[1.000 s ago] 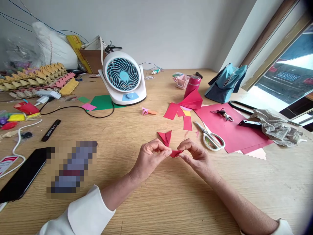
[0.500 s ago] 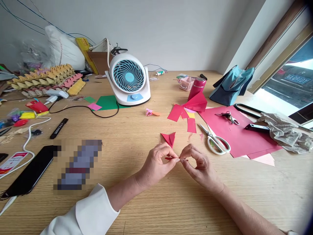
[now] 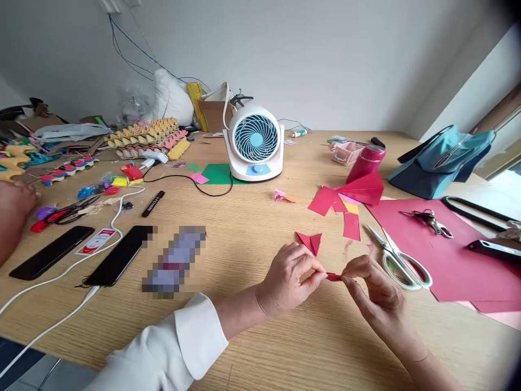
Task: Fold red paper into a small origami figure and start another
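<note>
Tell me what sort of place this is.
Probably a paper-craft workspace: white-handled scissors lie near large red sheets, and the left hand and right hand hold a small red paper piece.

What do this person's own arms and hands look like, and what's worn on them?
The left arm wears a loose white sleeve with a broad, plain cuff that stops short of the wrist. The right forearm is bare as far as the view shows. Left hand and right hand are gloveless; no watch shows.

Small folded red paper piece (image 3: 334,277): matt. Lt-brown wood-grain tabletop (image 3: 252,222): smooth, slt sheen. White-handled scissors (image 3: 392,254): metal w/ plastic. Cylindrical red flask (image 3: 365,163): glossy.
</note>
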Demonstrator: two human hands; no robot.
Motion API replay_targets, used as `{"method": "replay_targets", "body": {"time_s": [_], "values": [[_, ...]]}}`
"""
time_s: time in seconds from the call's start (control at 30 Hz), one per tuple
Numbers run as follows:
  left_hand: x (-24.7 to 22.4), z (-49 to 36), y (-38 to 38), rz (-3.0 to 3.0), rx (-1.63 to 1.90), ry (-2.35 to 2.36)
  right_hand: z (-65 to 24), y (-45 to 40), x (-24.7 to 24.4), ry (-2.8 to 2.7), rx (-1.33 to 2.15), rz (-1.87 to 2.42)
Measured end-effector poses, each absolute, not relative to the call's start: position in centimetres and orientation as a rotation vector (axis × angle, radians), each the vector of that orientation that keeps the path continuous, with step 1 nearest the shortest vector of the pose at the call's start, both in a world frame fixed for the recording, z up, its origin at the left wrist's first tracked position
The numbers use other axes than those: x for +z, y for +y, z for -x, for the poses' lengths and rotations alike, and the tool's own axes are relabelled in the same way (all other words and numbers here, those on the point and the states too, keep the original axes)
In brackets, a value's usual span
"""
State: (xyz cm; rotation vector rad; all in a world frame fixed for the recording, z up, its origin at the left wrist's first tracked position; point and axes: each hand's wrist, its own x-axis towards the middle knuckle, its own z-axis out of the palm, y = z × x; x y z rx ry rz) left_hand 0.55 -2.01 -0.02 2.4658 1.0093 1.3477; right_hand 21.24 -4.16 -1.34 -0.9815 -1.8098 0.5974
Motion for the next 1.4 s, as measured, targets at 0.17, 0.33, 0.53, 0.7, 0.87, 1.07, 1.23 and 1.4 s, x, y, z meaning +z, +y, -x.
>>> {"method": "replay_targets", "body": {"time_s": [0.17, 0.33, 0.53, 0.7, 0.87, 1.07, 1.23, 1.4], "values": [[0.0, -0.2, -1.9, -2.369, 1.354, 0.990, -21.2, -3.8, -1.0, -1.865, 0.499, 0.968], [0.0, -0.1, -1.5, -2.232, 1.318, 0.918, -21.3, -3.5, -0.8, -1.879, 0.430, 0.992], [0.1, -0.2, -1.4, -2.076, 1.336, 0.955, -21.0, -3.6, -0.6, -1.852, 0.406, 0.969], [0.1, -0.2, -1.4, -2.198, 1.379, 0.872, -21.1, -3.5, -0.9, -1.822, 0.402, 0.981], [0.2, 0.3, -1.5, -2.515, 1.458, 0.900, -20.7, -3.3, -2.0, -1.500, 0.712, 1.046], [0.4, 0.8, -1.8, -2.843, 1.374, 0.818, -20.1, -3.5, -2.2, -1.162, 1.460, 1.120], [0.0, 0.2, -2.4, -2.997, 1.257, 0.645, -19.8, -3.4, -1.9, -1.215, 1.422, 1.111], [0.0, -0.1, -2.3, -2.562, 1.293, 0.854, -20.1, -3.1, -1.8, -1.404, 1.243, 1.115]]}}
